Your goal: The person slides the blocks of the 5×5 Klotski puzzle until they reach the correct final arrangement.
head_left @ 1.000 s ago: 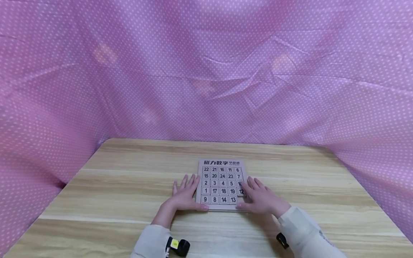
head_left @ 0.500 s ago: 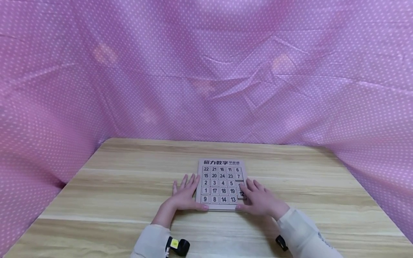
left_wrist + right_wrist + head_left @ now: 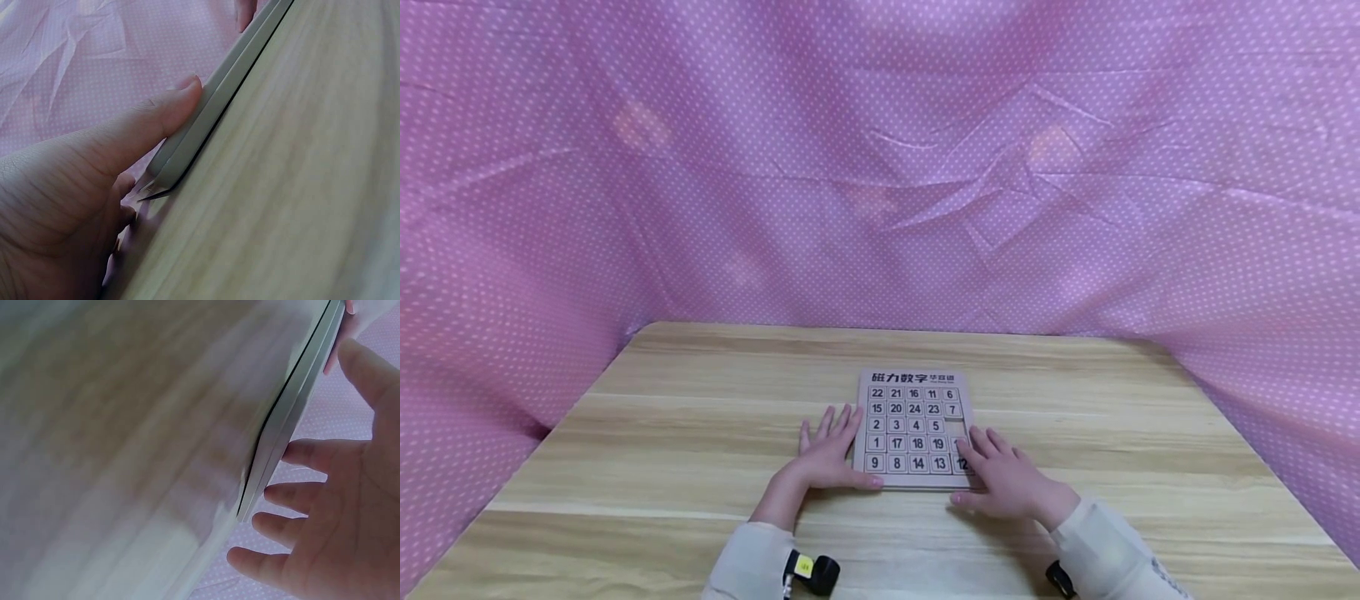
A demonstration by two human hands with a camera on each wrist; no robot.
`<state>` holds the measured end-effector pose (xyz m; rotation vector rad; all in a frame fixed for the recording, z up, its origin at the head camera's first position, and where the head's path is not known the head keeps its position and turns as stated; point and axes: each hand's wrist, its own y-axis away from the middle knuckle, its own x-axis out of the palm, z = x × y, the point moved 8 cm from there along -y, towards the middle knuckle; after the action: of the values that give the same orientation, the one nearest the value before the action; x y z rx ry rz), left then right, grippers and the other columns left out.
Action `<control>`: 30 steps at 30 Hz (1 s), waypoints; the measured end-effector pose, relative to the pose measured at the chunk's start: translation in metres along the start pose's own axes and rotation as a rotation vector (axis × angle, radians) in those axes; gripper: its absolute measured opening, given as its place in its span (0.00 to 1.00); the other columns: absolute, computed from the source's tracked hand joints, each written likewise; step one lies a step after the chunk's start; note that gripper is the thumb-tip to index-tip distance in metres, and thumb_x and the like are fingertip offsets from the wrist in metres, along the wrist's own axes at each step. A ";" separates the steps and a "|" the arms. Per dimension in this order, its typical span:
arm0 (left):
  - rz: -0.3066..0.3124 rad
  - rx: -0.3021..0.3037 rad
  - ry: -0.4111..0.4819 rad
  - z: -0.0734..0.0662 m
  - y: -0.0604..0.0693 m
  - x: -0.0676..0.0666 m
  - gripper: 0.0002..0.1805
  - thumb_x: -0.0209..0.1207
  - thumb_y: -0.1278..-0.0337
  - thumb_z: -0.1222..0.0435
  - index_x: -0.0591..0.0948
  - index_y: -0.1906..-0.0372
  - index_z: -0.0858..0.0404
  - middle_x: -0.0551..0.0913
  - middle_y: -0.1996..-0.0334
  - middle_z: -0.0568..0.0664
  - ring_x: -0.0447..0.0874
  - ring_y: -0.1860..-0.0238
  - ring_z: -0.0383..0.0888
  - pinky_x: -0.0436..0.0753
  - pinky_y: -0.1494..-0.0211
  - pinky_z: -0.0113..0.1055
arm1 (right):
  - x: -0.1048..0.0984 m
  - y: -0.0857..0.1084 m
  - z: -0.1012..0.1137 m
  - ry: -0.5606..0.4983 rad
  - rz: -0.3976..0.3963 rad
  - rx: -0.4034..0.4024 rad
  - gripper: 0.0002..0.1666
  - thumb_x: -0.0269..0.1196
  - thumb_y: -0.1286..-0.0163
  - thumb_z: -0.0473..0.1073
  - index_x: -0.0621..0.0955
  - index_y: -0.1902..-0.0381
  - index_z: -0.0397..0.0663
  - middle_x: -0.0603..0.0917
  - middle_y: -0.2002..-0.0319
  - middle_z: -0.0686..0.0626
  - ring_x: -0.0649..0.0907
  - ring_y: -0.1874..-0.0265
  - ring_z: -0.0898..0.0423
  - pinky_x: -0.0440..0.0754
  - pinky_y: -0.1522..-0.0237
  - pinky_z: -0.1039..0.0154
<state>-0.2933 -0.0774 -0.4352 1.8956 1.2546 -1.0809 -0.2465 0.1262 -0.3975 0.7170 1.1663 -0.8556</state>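
Observation:
A sliding number puzzle [image 3: 917, 481] lies flat on the table in the head view, its numbered tiles in rows inside a pale frame. My left hand [image 3: 827, 461] rests at its front left corner, thumb along the front edge and the other fingers spread straight by the left side. In the left wrist view, the thumb [image 3: 153, 119] touches the frame's edge. My right hand [image 3: 1011, 483] is at the front right corner, index fingertip on a tile in the right column and partly covering its number. Just below it sits the 12 tile [image 3: 962, 464]. A vacant slot [image 3: 954, 427] shows under the 7 tile.
The wood-grain table [image 3: 700, 400] spreads around the puzzle. Behind and at both sides hangs a pink dotted cloth [image 3: 880, 208]. A black wrist camera [image 3: 824, 575] is strapped at the left sleeve [image 3: 752, 562].
The right index finger has slid two right-column tiles toward the front edge. The 12 now fills the bottom right corner, and the vacant slot has moved up to the third row. The left hand stays put.

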 end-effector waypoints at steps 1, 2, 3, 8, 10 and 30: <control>0.001 0.000 -0.002 0.000 0.000 0.000 0.65 0.59 0.82 0.32 0.44 0.33 0.57 0.40 0.34 0.54 0.28 0.36 0.54 0.24 0.44 0.55 | 0.000 0.000 0.000 -0.002 0.000 0.000 0.48 0.56 0.49 0.66 0.62 0.40 0.37 0.54 0.39 0.33 0.53 0.42 0.34 0.54 0.50 0.35; 0.003 0.000 -0.002 0.001 -0.001 0.000 0.65 0.59 0.82 0.32 0.44 0.33 0.57 0.40 0.34 0.54 0.28 0.36 0.54 0.24 0.44 0.55 | -0.001 0.000 0.001 -0.006 0.001 0.000 0.48 0.56 0.49 0.66 0.62 0.40 0.36 0.55 0.39 0.33 0.53 0.42 0.34 0.54 0.50 0.35; 0.004 0.000 -0.001 0.001 -0.001 -0.001 0.65 0.59 0.82 0.32 0.44 0.33 0.56 0.40 0.34 0.54 0.28 0.36 0.54 0.24 0.44 0.55 | -0.001 0.000 0.001 -0.011 0.001 0.000 0.48 0.56 0.49 0.66 0.62 0.40 0.36 0.55 0.39 0.32 0.53 0.42 0.34 0.54 0.50 0.35; 0.012 0.007 0.006 0.001 -0.001 -0.002 0.65 0.59 0.82 0.33 0.44 0.33 0.57 0.41 0.34 0.55 0.29 0.37 0.55 0.25 0.44 0.55 | -0.001 0.000 0.002 -0.019 0.002 0.005 0.48 0.56 0.48 0.65 0.62 0.40 0.36 0.54 0.39 0.32 0.53 0.42 0.34 0.53 0.49 0.35; 0.015 0.010 0.008 0.002 -0.002 -0.003 0.65 0.59 0.81 0.33 0.45 0.33 0.58 0.41 0.34 0.55 0.29 0.37 0.55 0.25 0.44 0.55 | -0.002 0.000 0.003 -0.021 0.003 0.009 0.48 0.56 0.48 0.65 0.61 0.39 0.37 0.54 0.39 0.33 0.52 0.41 0.35 0.52 0.49 0.35; 0.031 0.025 -0.012 0.007 -0.007 -0.011 0.64 0.59 0.80 0.33 0.45 0.33 0.58 0.41 0.34 0.56 0.29 0.37 0.55 0.26 0.44 0.56 | -0.001 0.009 0.017 -0.017 0.069 0.013 0.48 0.53 0.47 0.66 0.61 0.39 0.37 0.51 0.38 0.34 0.51 0.41 0.36 0.52 0.50 0.34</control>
<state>-0.3038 -0.0855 -0.4296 1.9188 1.2063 -1.0951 -0.2306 0.1162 -0.3918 0.7552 1.1157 -0.8100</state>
